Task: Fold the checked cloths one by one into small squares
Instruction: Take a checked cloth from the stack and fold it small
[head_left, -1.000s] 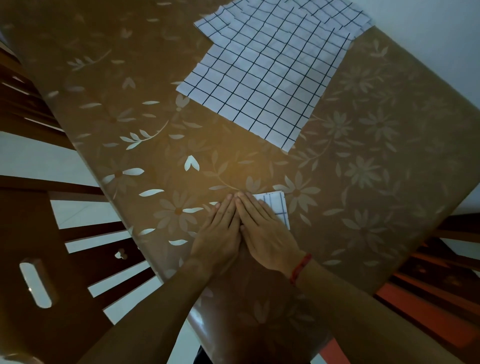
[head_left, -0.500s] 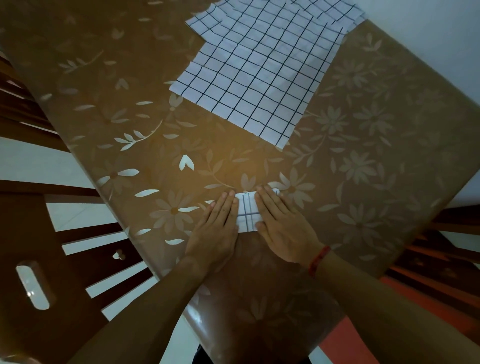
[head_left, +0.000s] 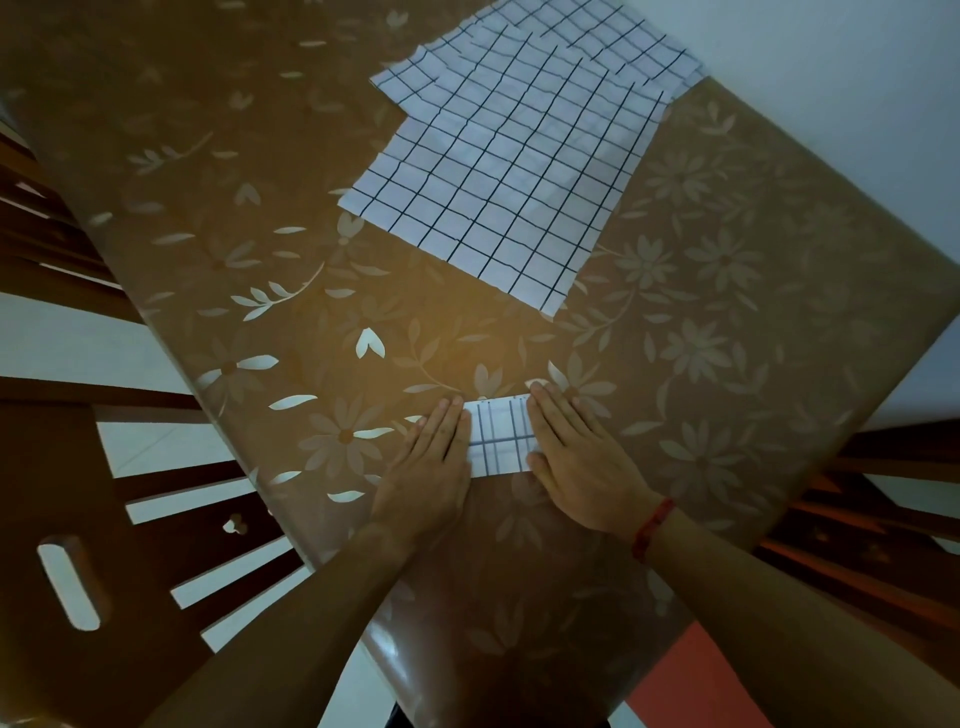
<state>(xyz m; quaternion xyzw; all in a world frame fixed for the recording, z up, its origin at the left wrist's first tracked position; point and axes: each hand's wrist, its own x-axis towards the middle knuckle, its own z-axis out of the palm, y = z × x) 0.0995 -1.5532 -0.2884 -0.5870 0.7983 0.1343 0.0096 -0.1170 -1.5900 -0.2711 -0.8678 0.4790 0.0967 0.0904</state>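
Now laid bare at lower centre of the frame: the folded checked cloth, a small flat packet close to the near edge of the table; barely visible a second ago, hidden under two hands set side by side and touching; since then uncovered across its middle by a sweep outward from the centre. Pressed at its left end by the left hand and at its right end by the right hand; with the fingers of both straight, held together and flat on cloth and table, pinching nothing. Read as a smoothing stroke to set the latest crease; probably near done with this piece, yet wider than tall in the strip showing, so perhaps one more fold needed for a true square; cannot tell with both ends covered. Further out, in the upper middle of the frame and well apart from the hands: the stack of unfolded checked cloths, spread flat in several layers, to judge by the stepped edges; untouched, so most of the task judged still ahead. On the right wrist, a red band; at lower left, beyond the table edge, a wooden chair back.
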